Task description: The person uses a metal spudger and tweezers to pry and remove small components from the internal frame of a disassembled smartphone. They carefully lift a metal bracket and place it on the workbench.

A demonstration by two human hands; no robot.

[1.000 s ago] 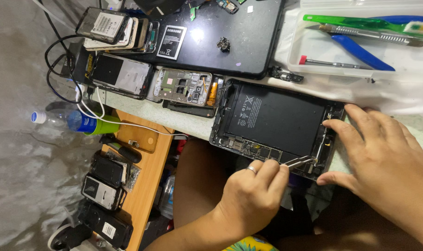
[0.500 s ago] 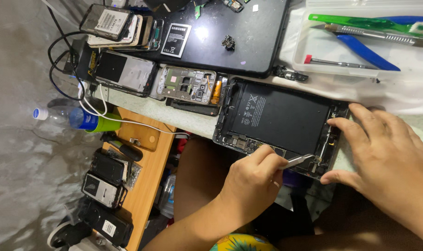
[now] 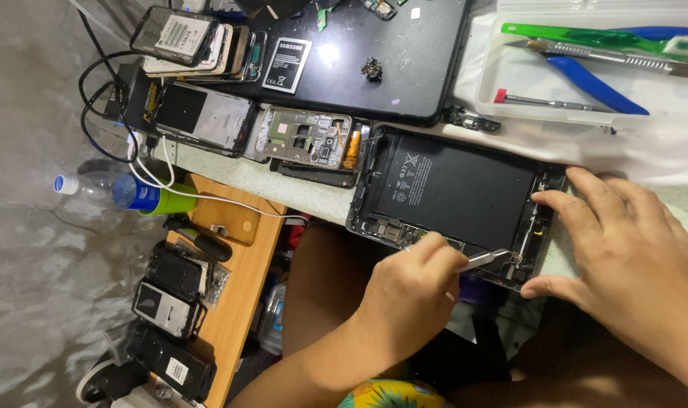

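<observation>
opened black tablet (image 3: 457,200) with flat dark battery, on pale tabletop (image 3: 298,193).
left hand (image 3: 408,291) pinches thin metal tweezers (image 3: 486,260) at its edge; right hand (image 3: 623,253) spread flat, steadying frame.

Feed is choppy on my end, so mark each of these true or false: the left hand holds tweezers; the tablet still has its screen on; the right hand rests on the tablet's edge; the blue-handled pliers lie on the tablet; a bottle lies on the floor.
1. The left hand holds metal tweezers. True.
2. The tablet has its screen on. False: it lies open, its black battery and boards exposed.
3. The right hand rests on the tablet's edge. True.
4. The blue-handled pliers lie on the tablet. False: they lie in the clear tray above it.
5. A plastic bottle lies on the floor. True.
</observation>
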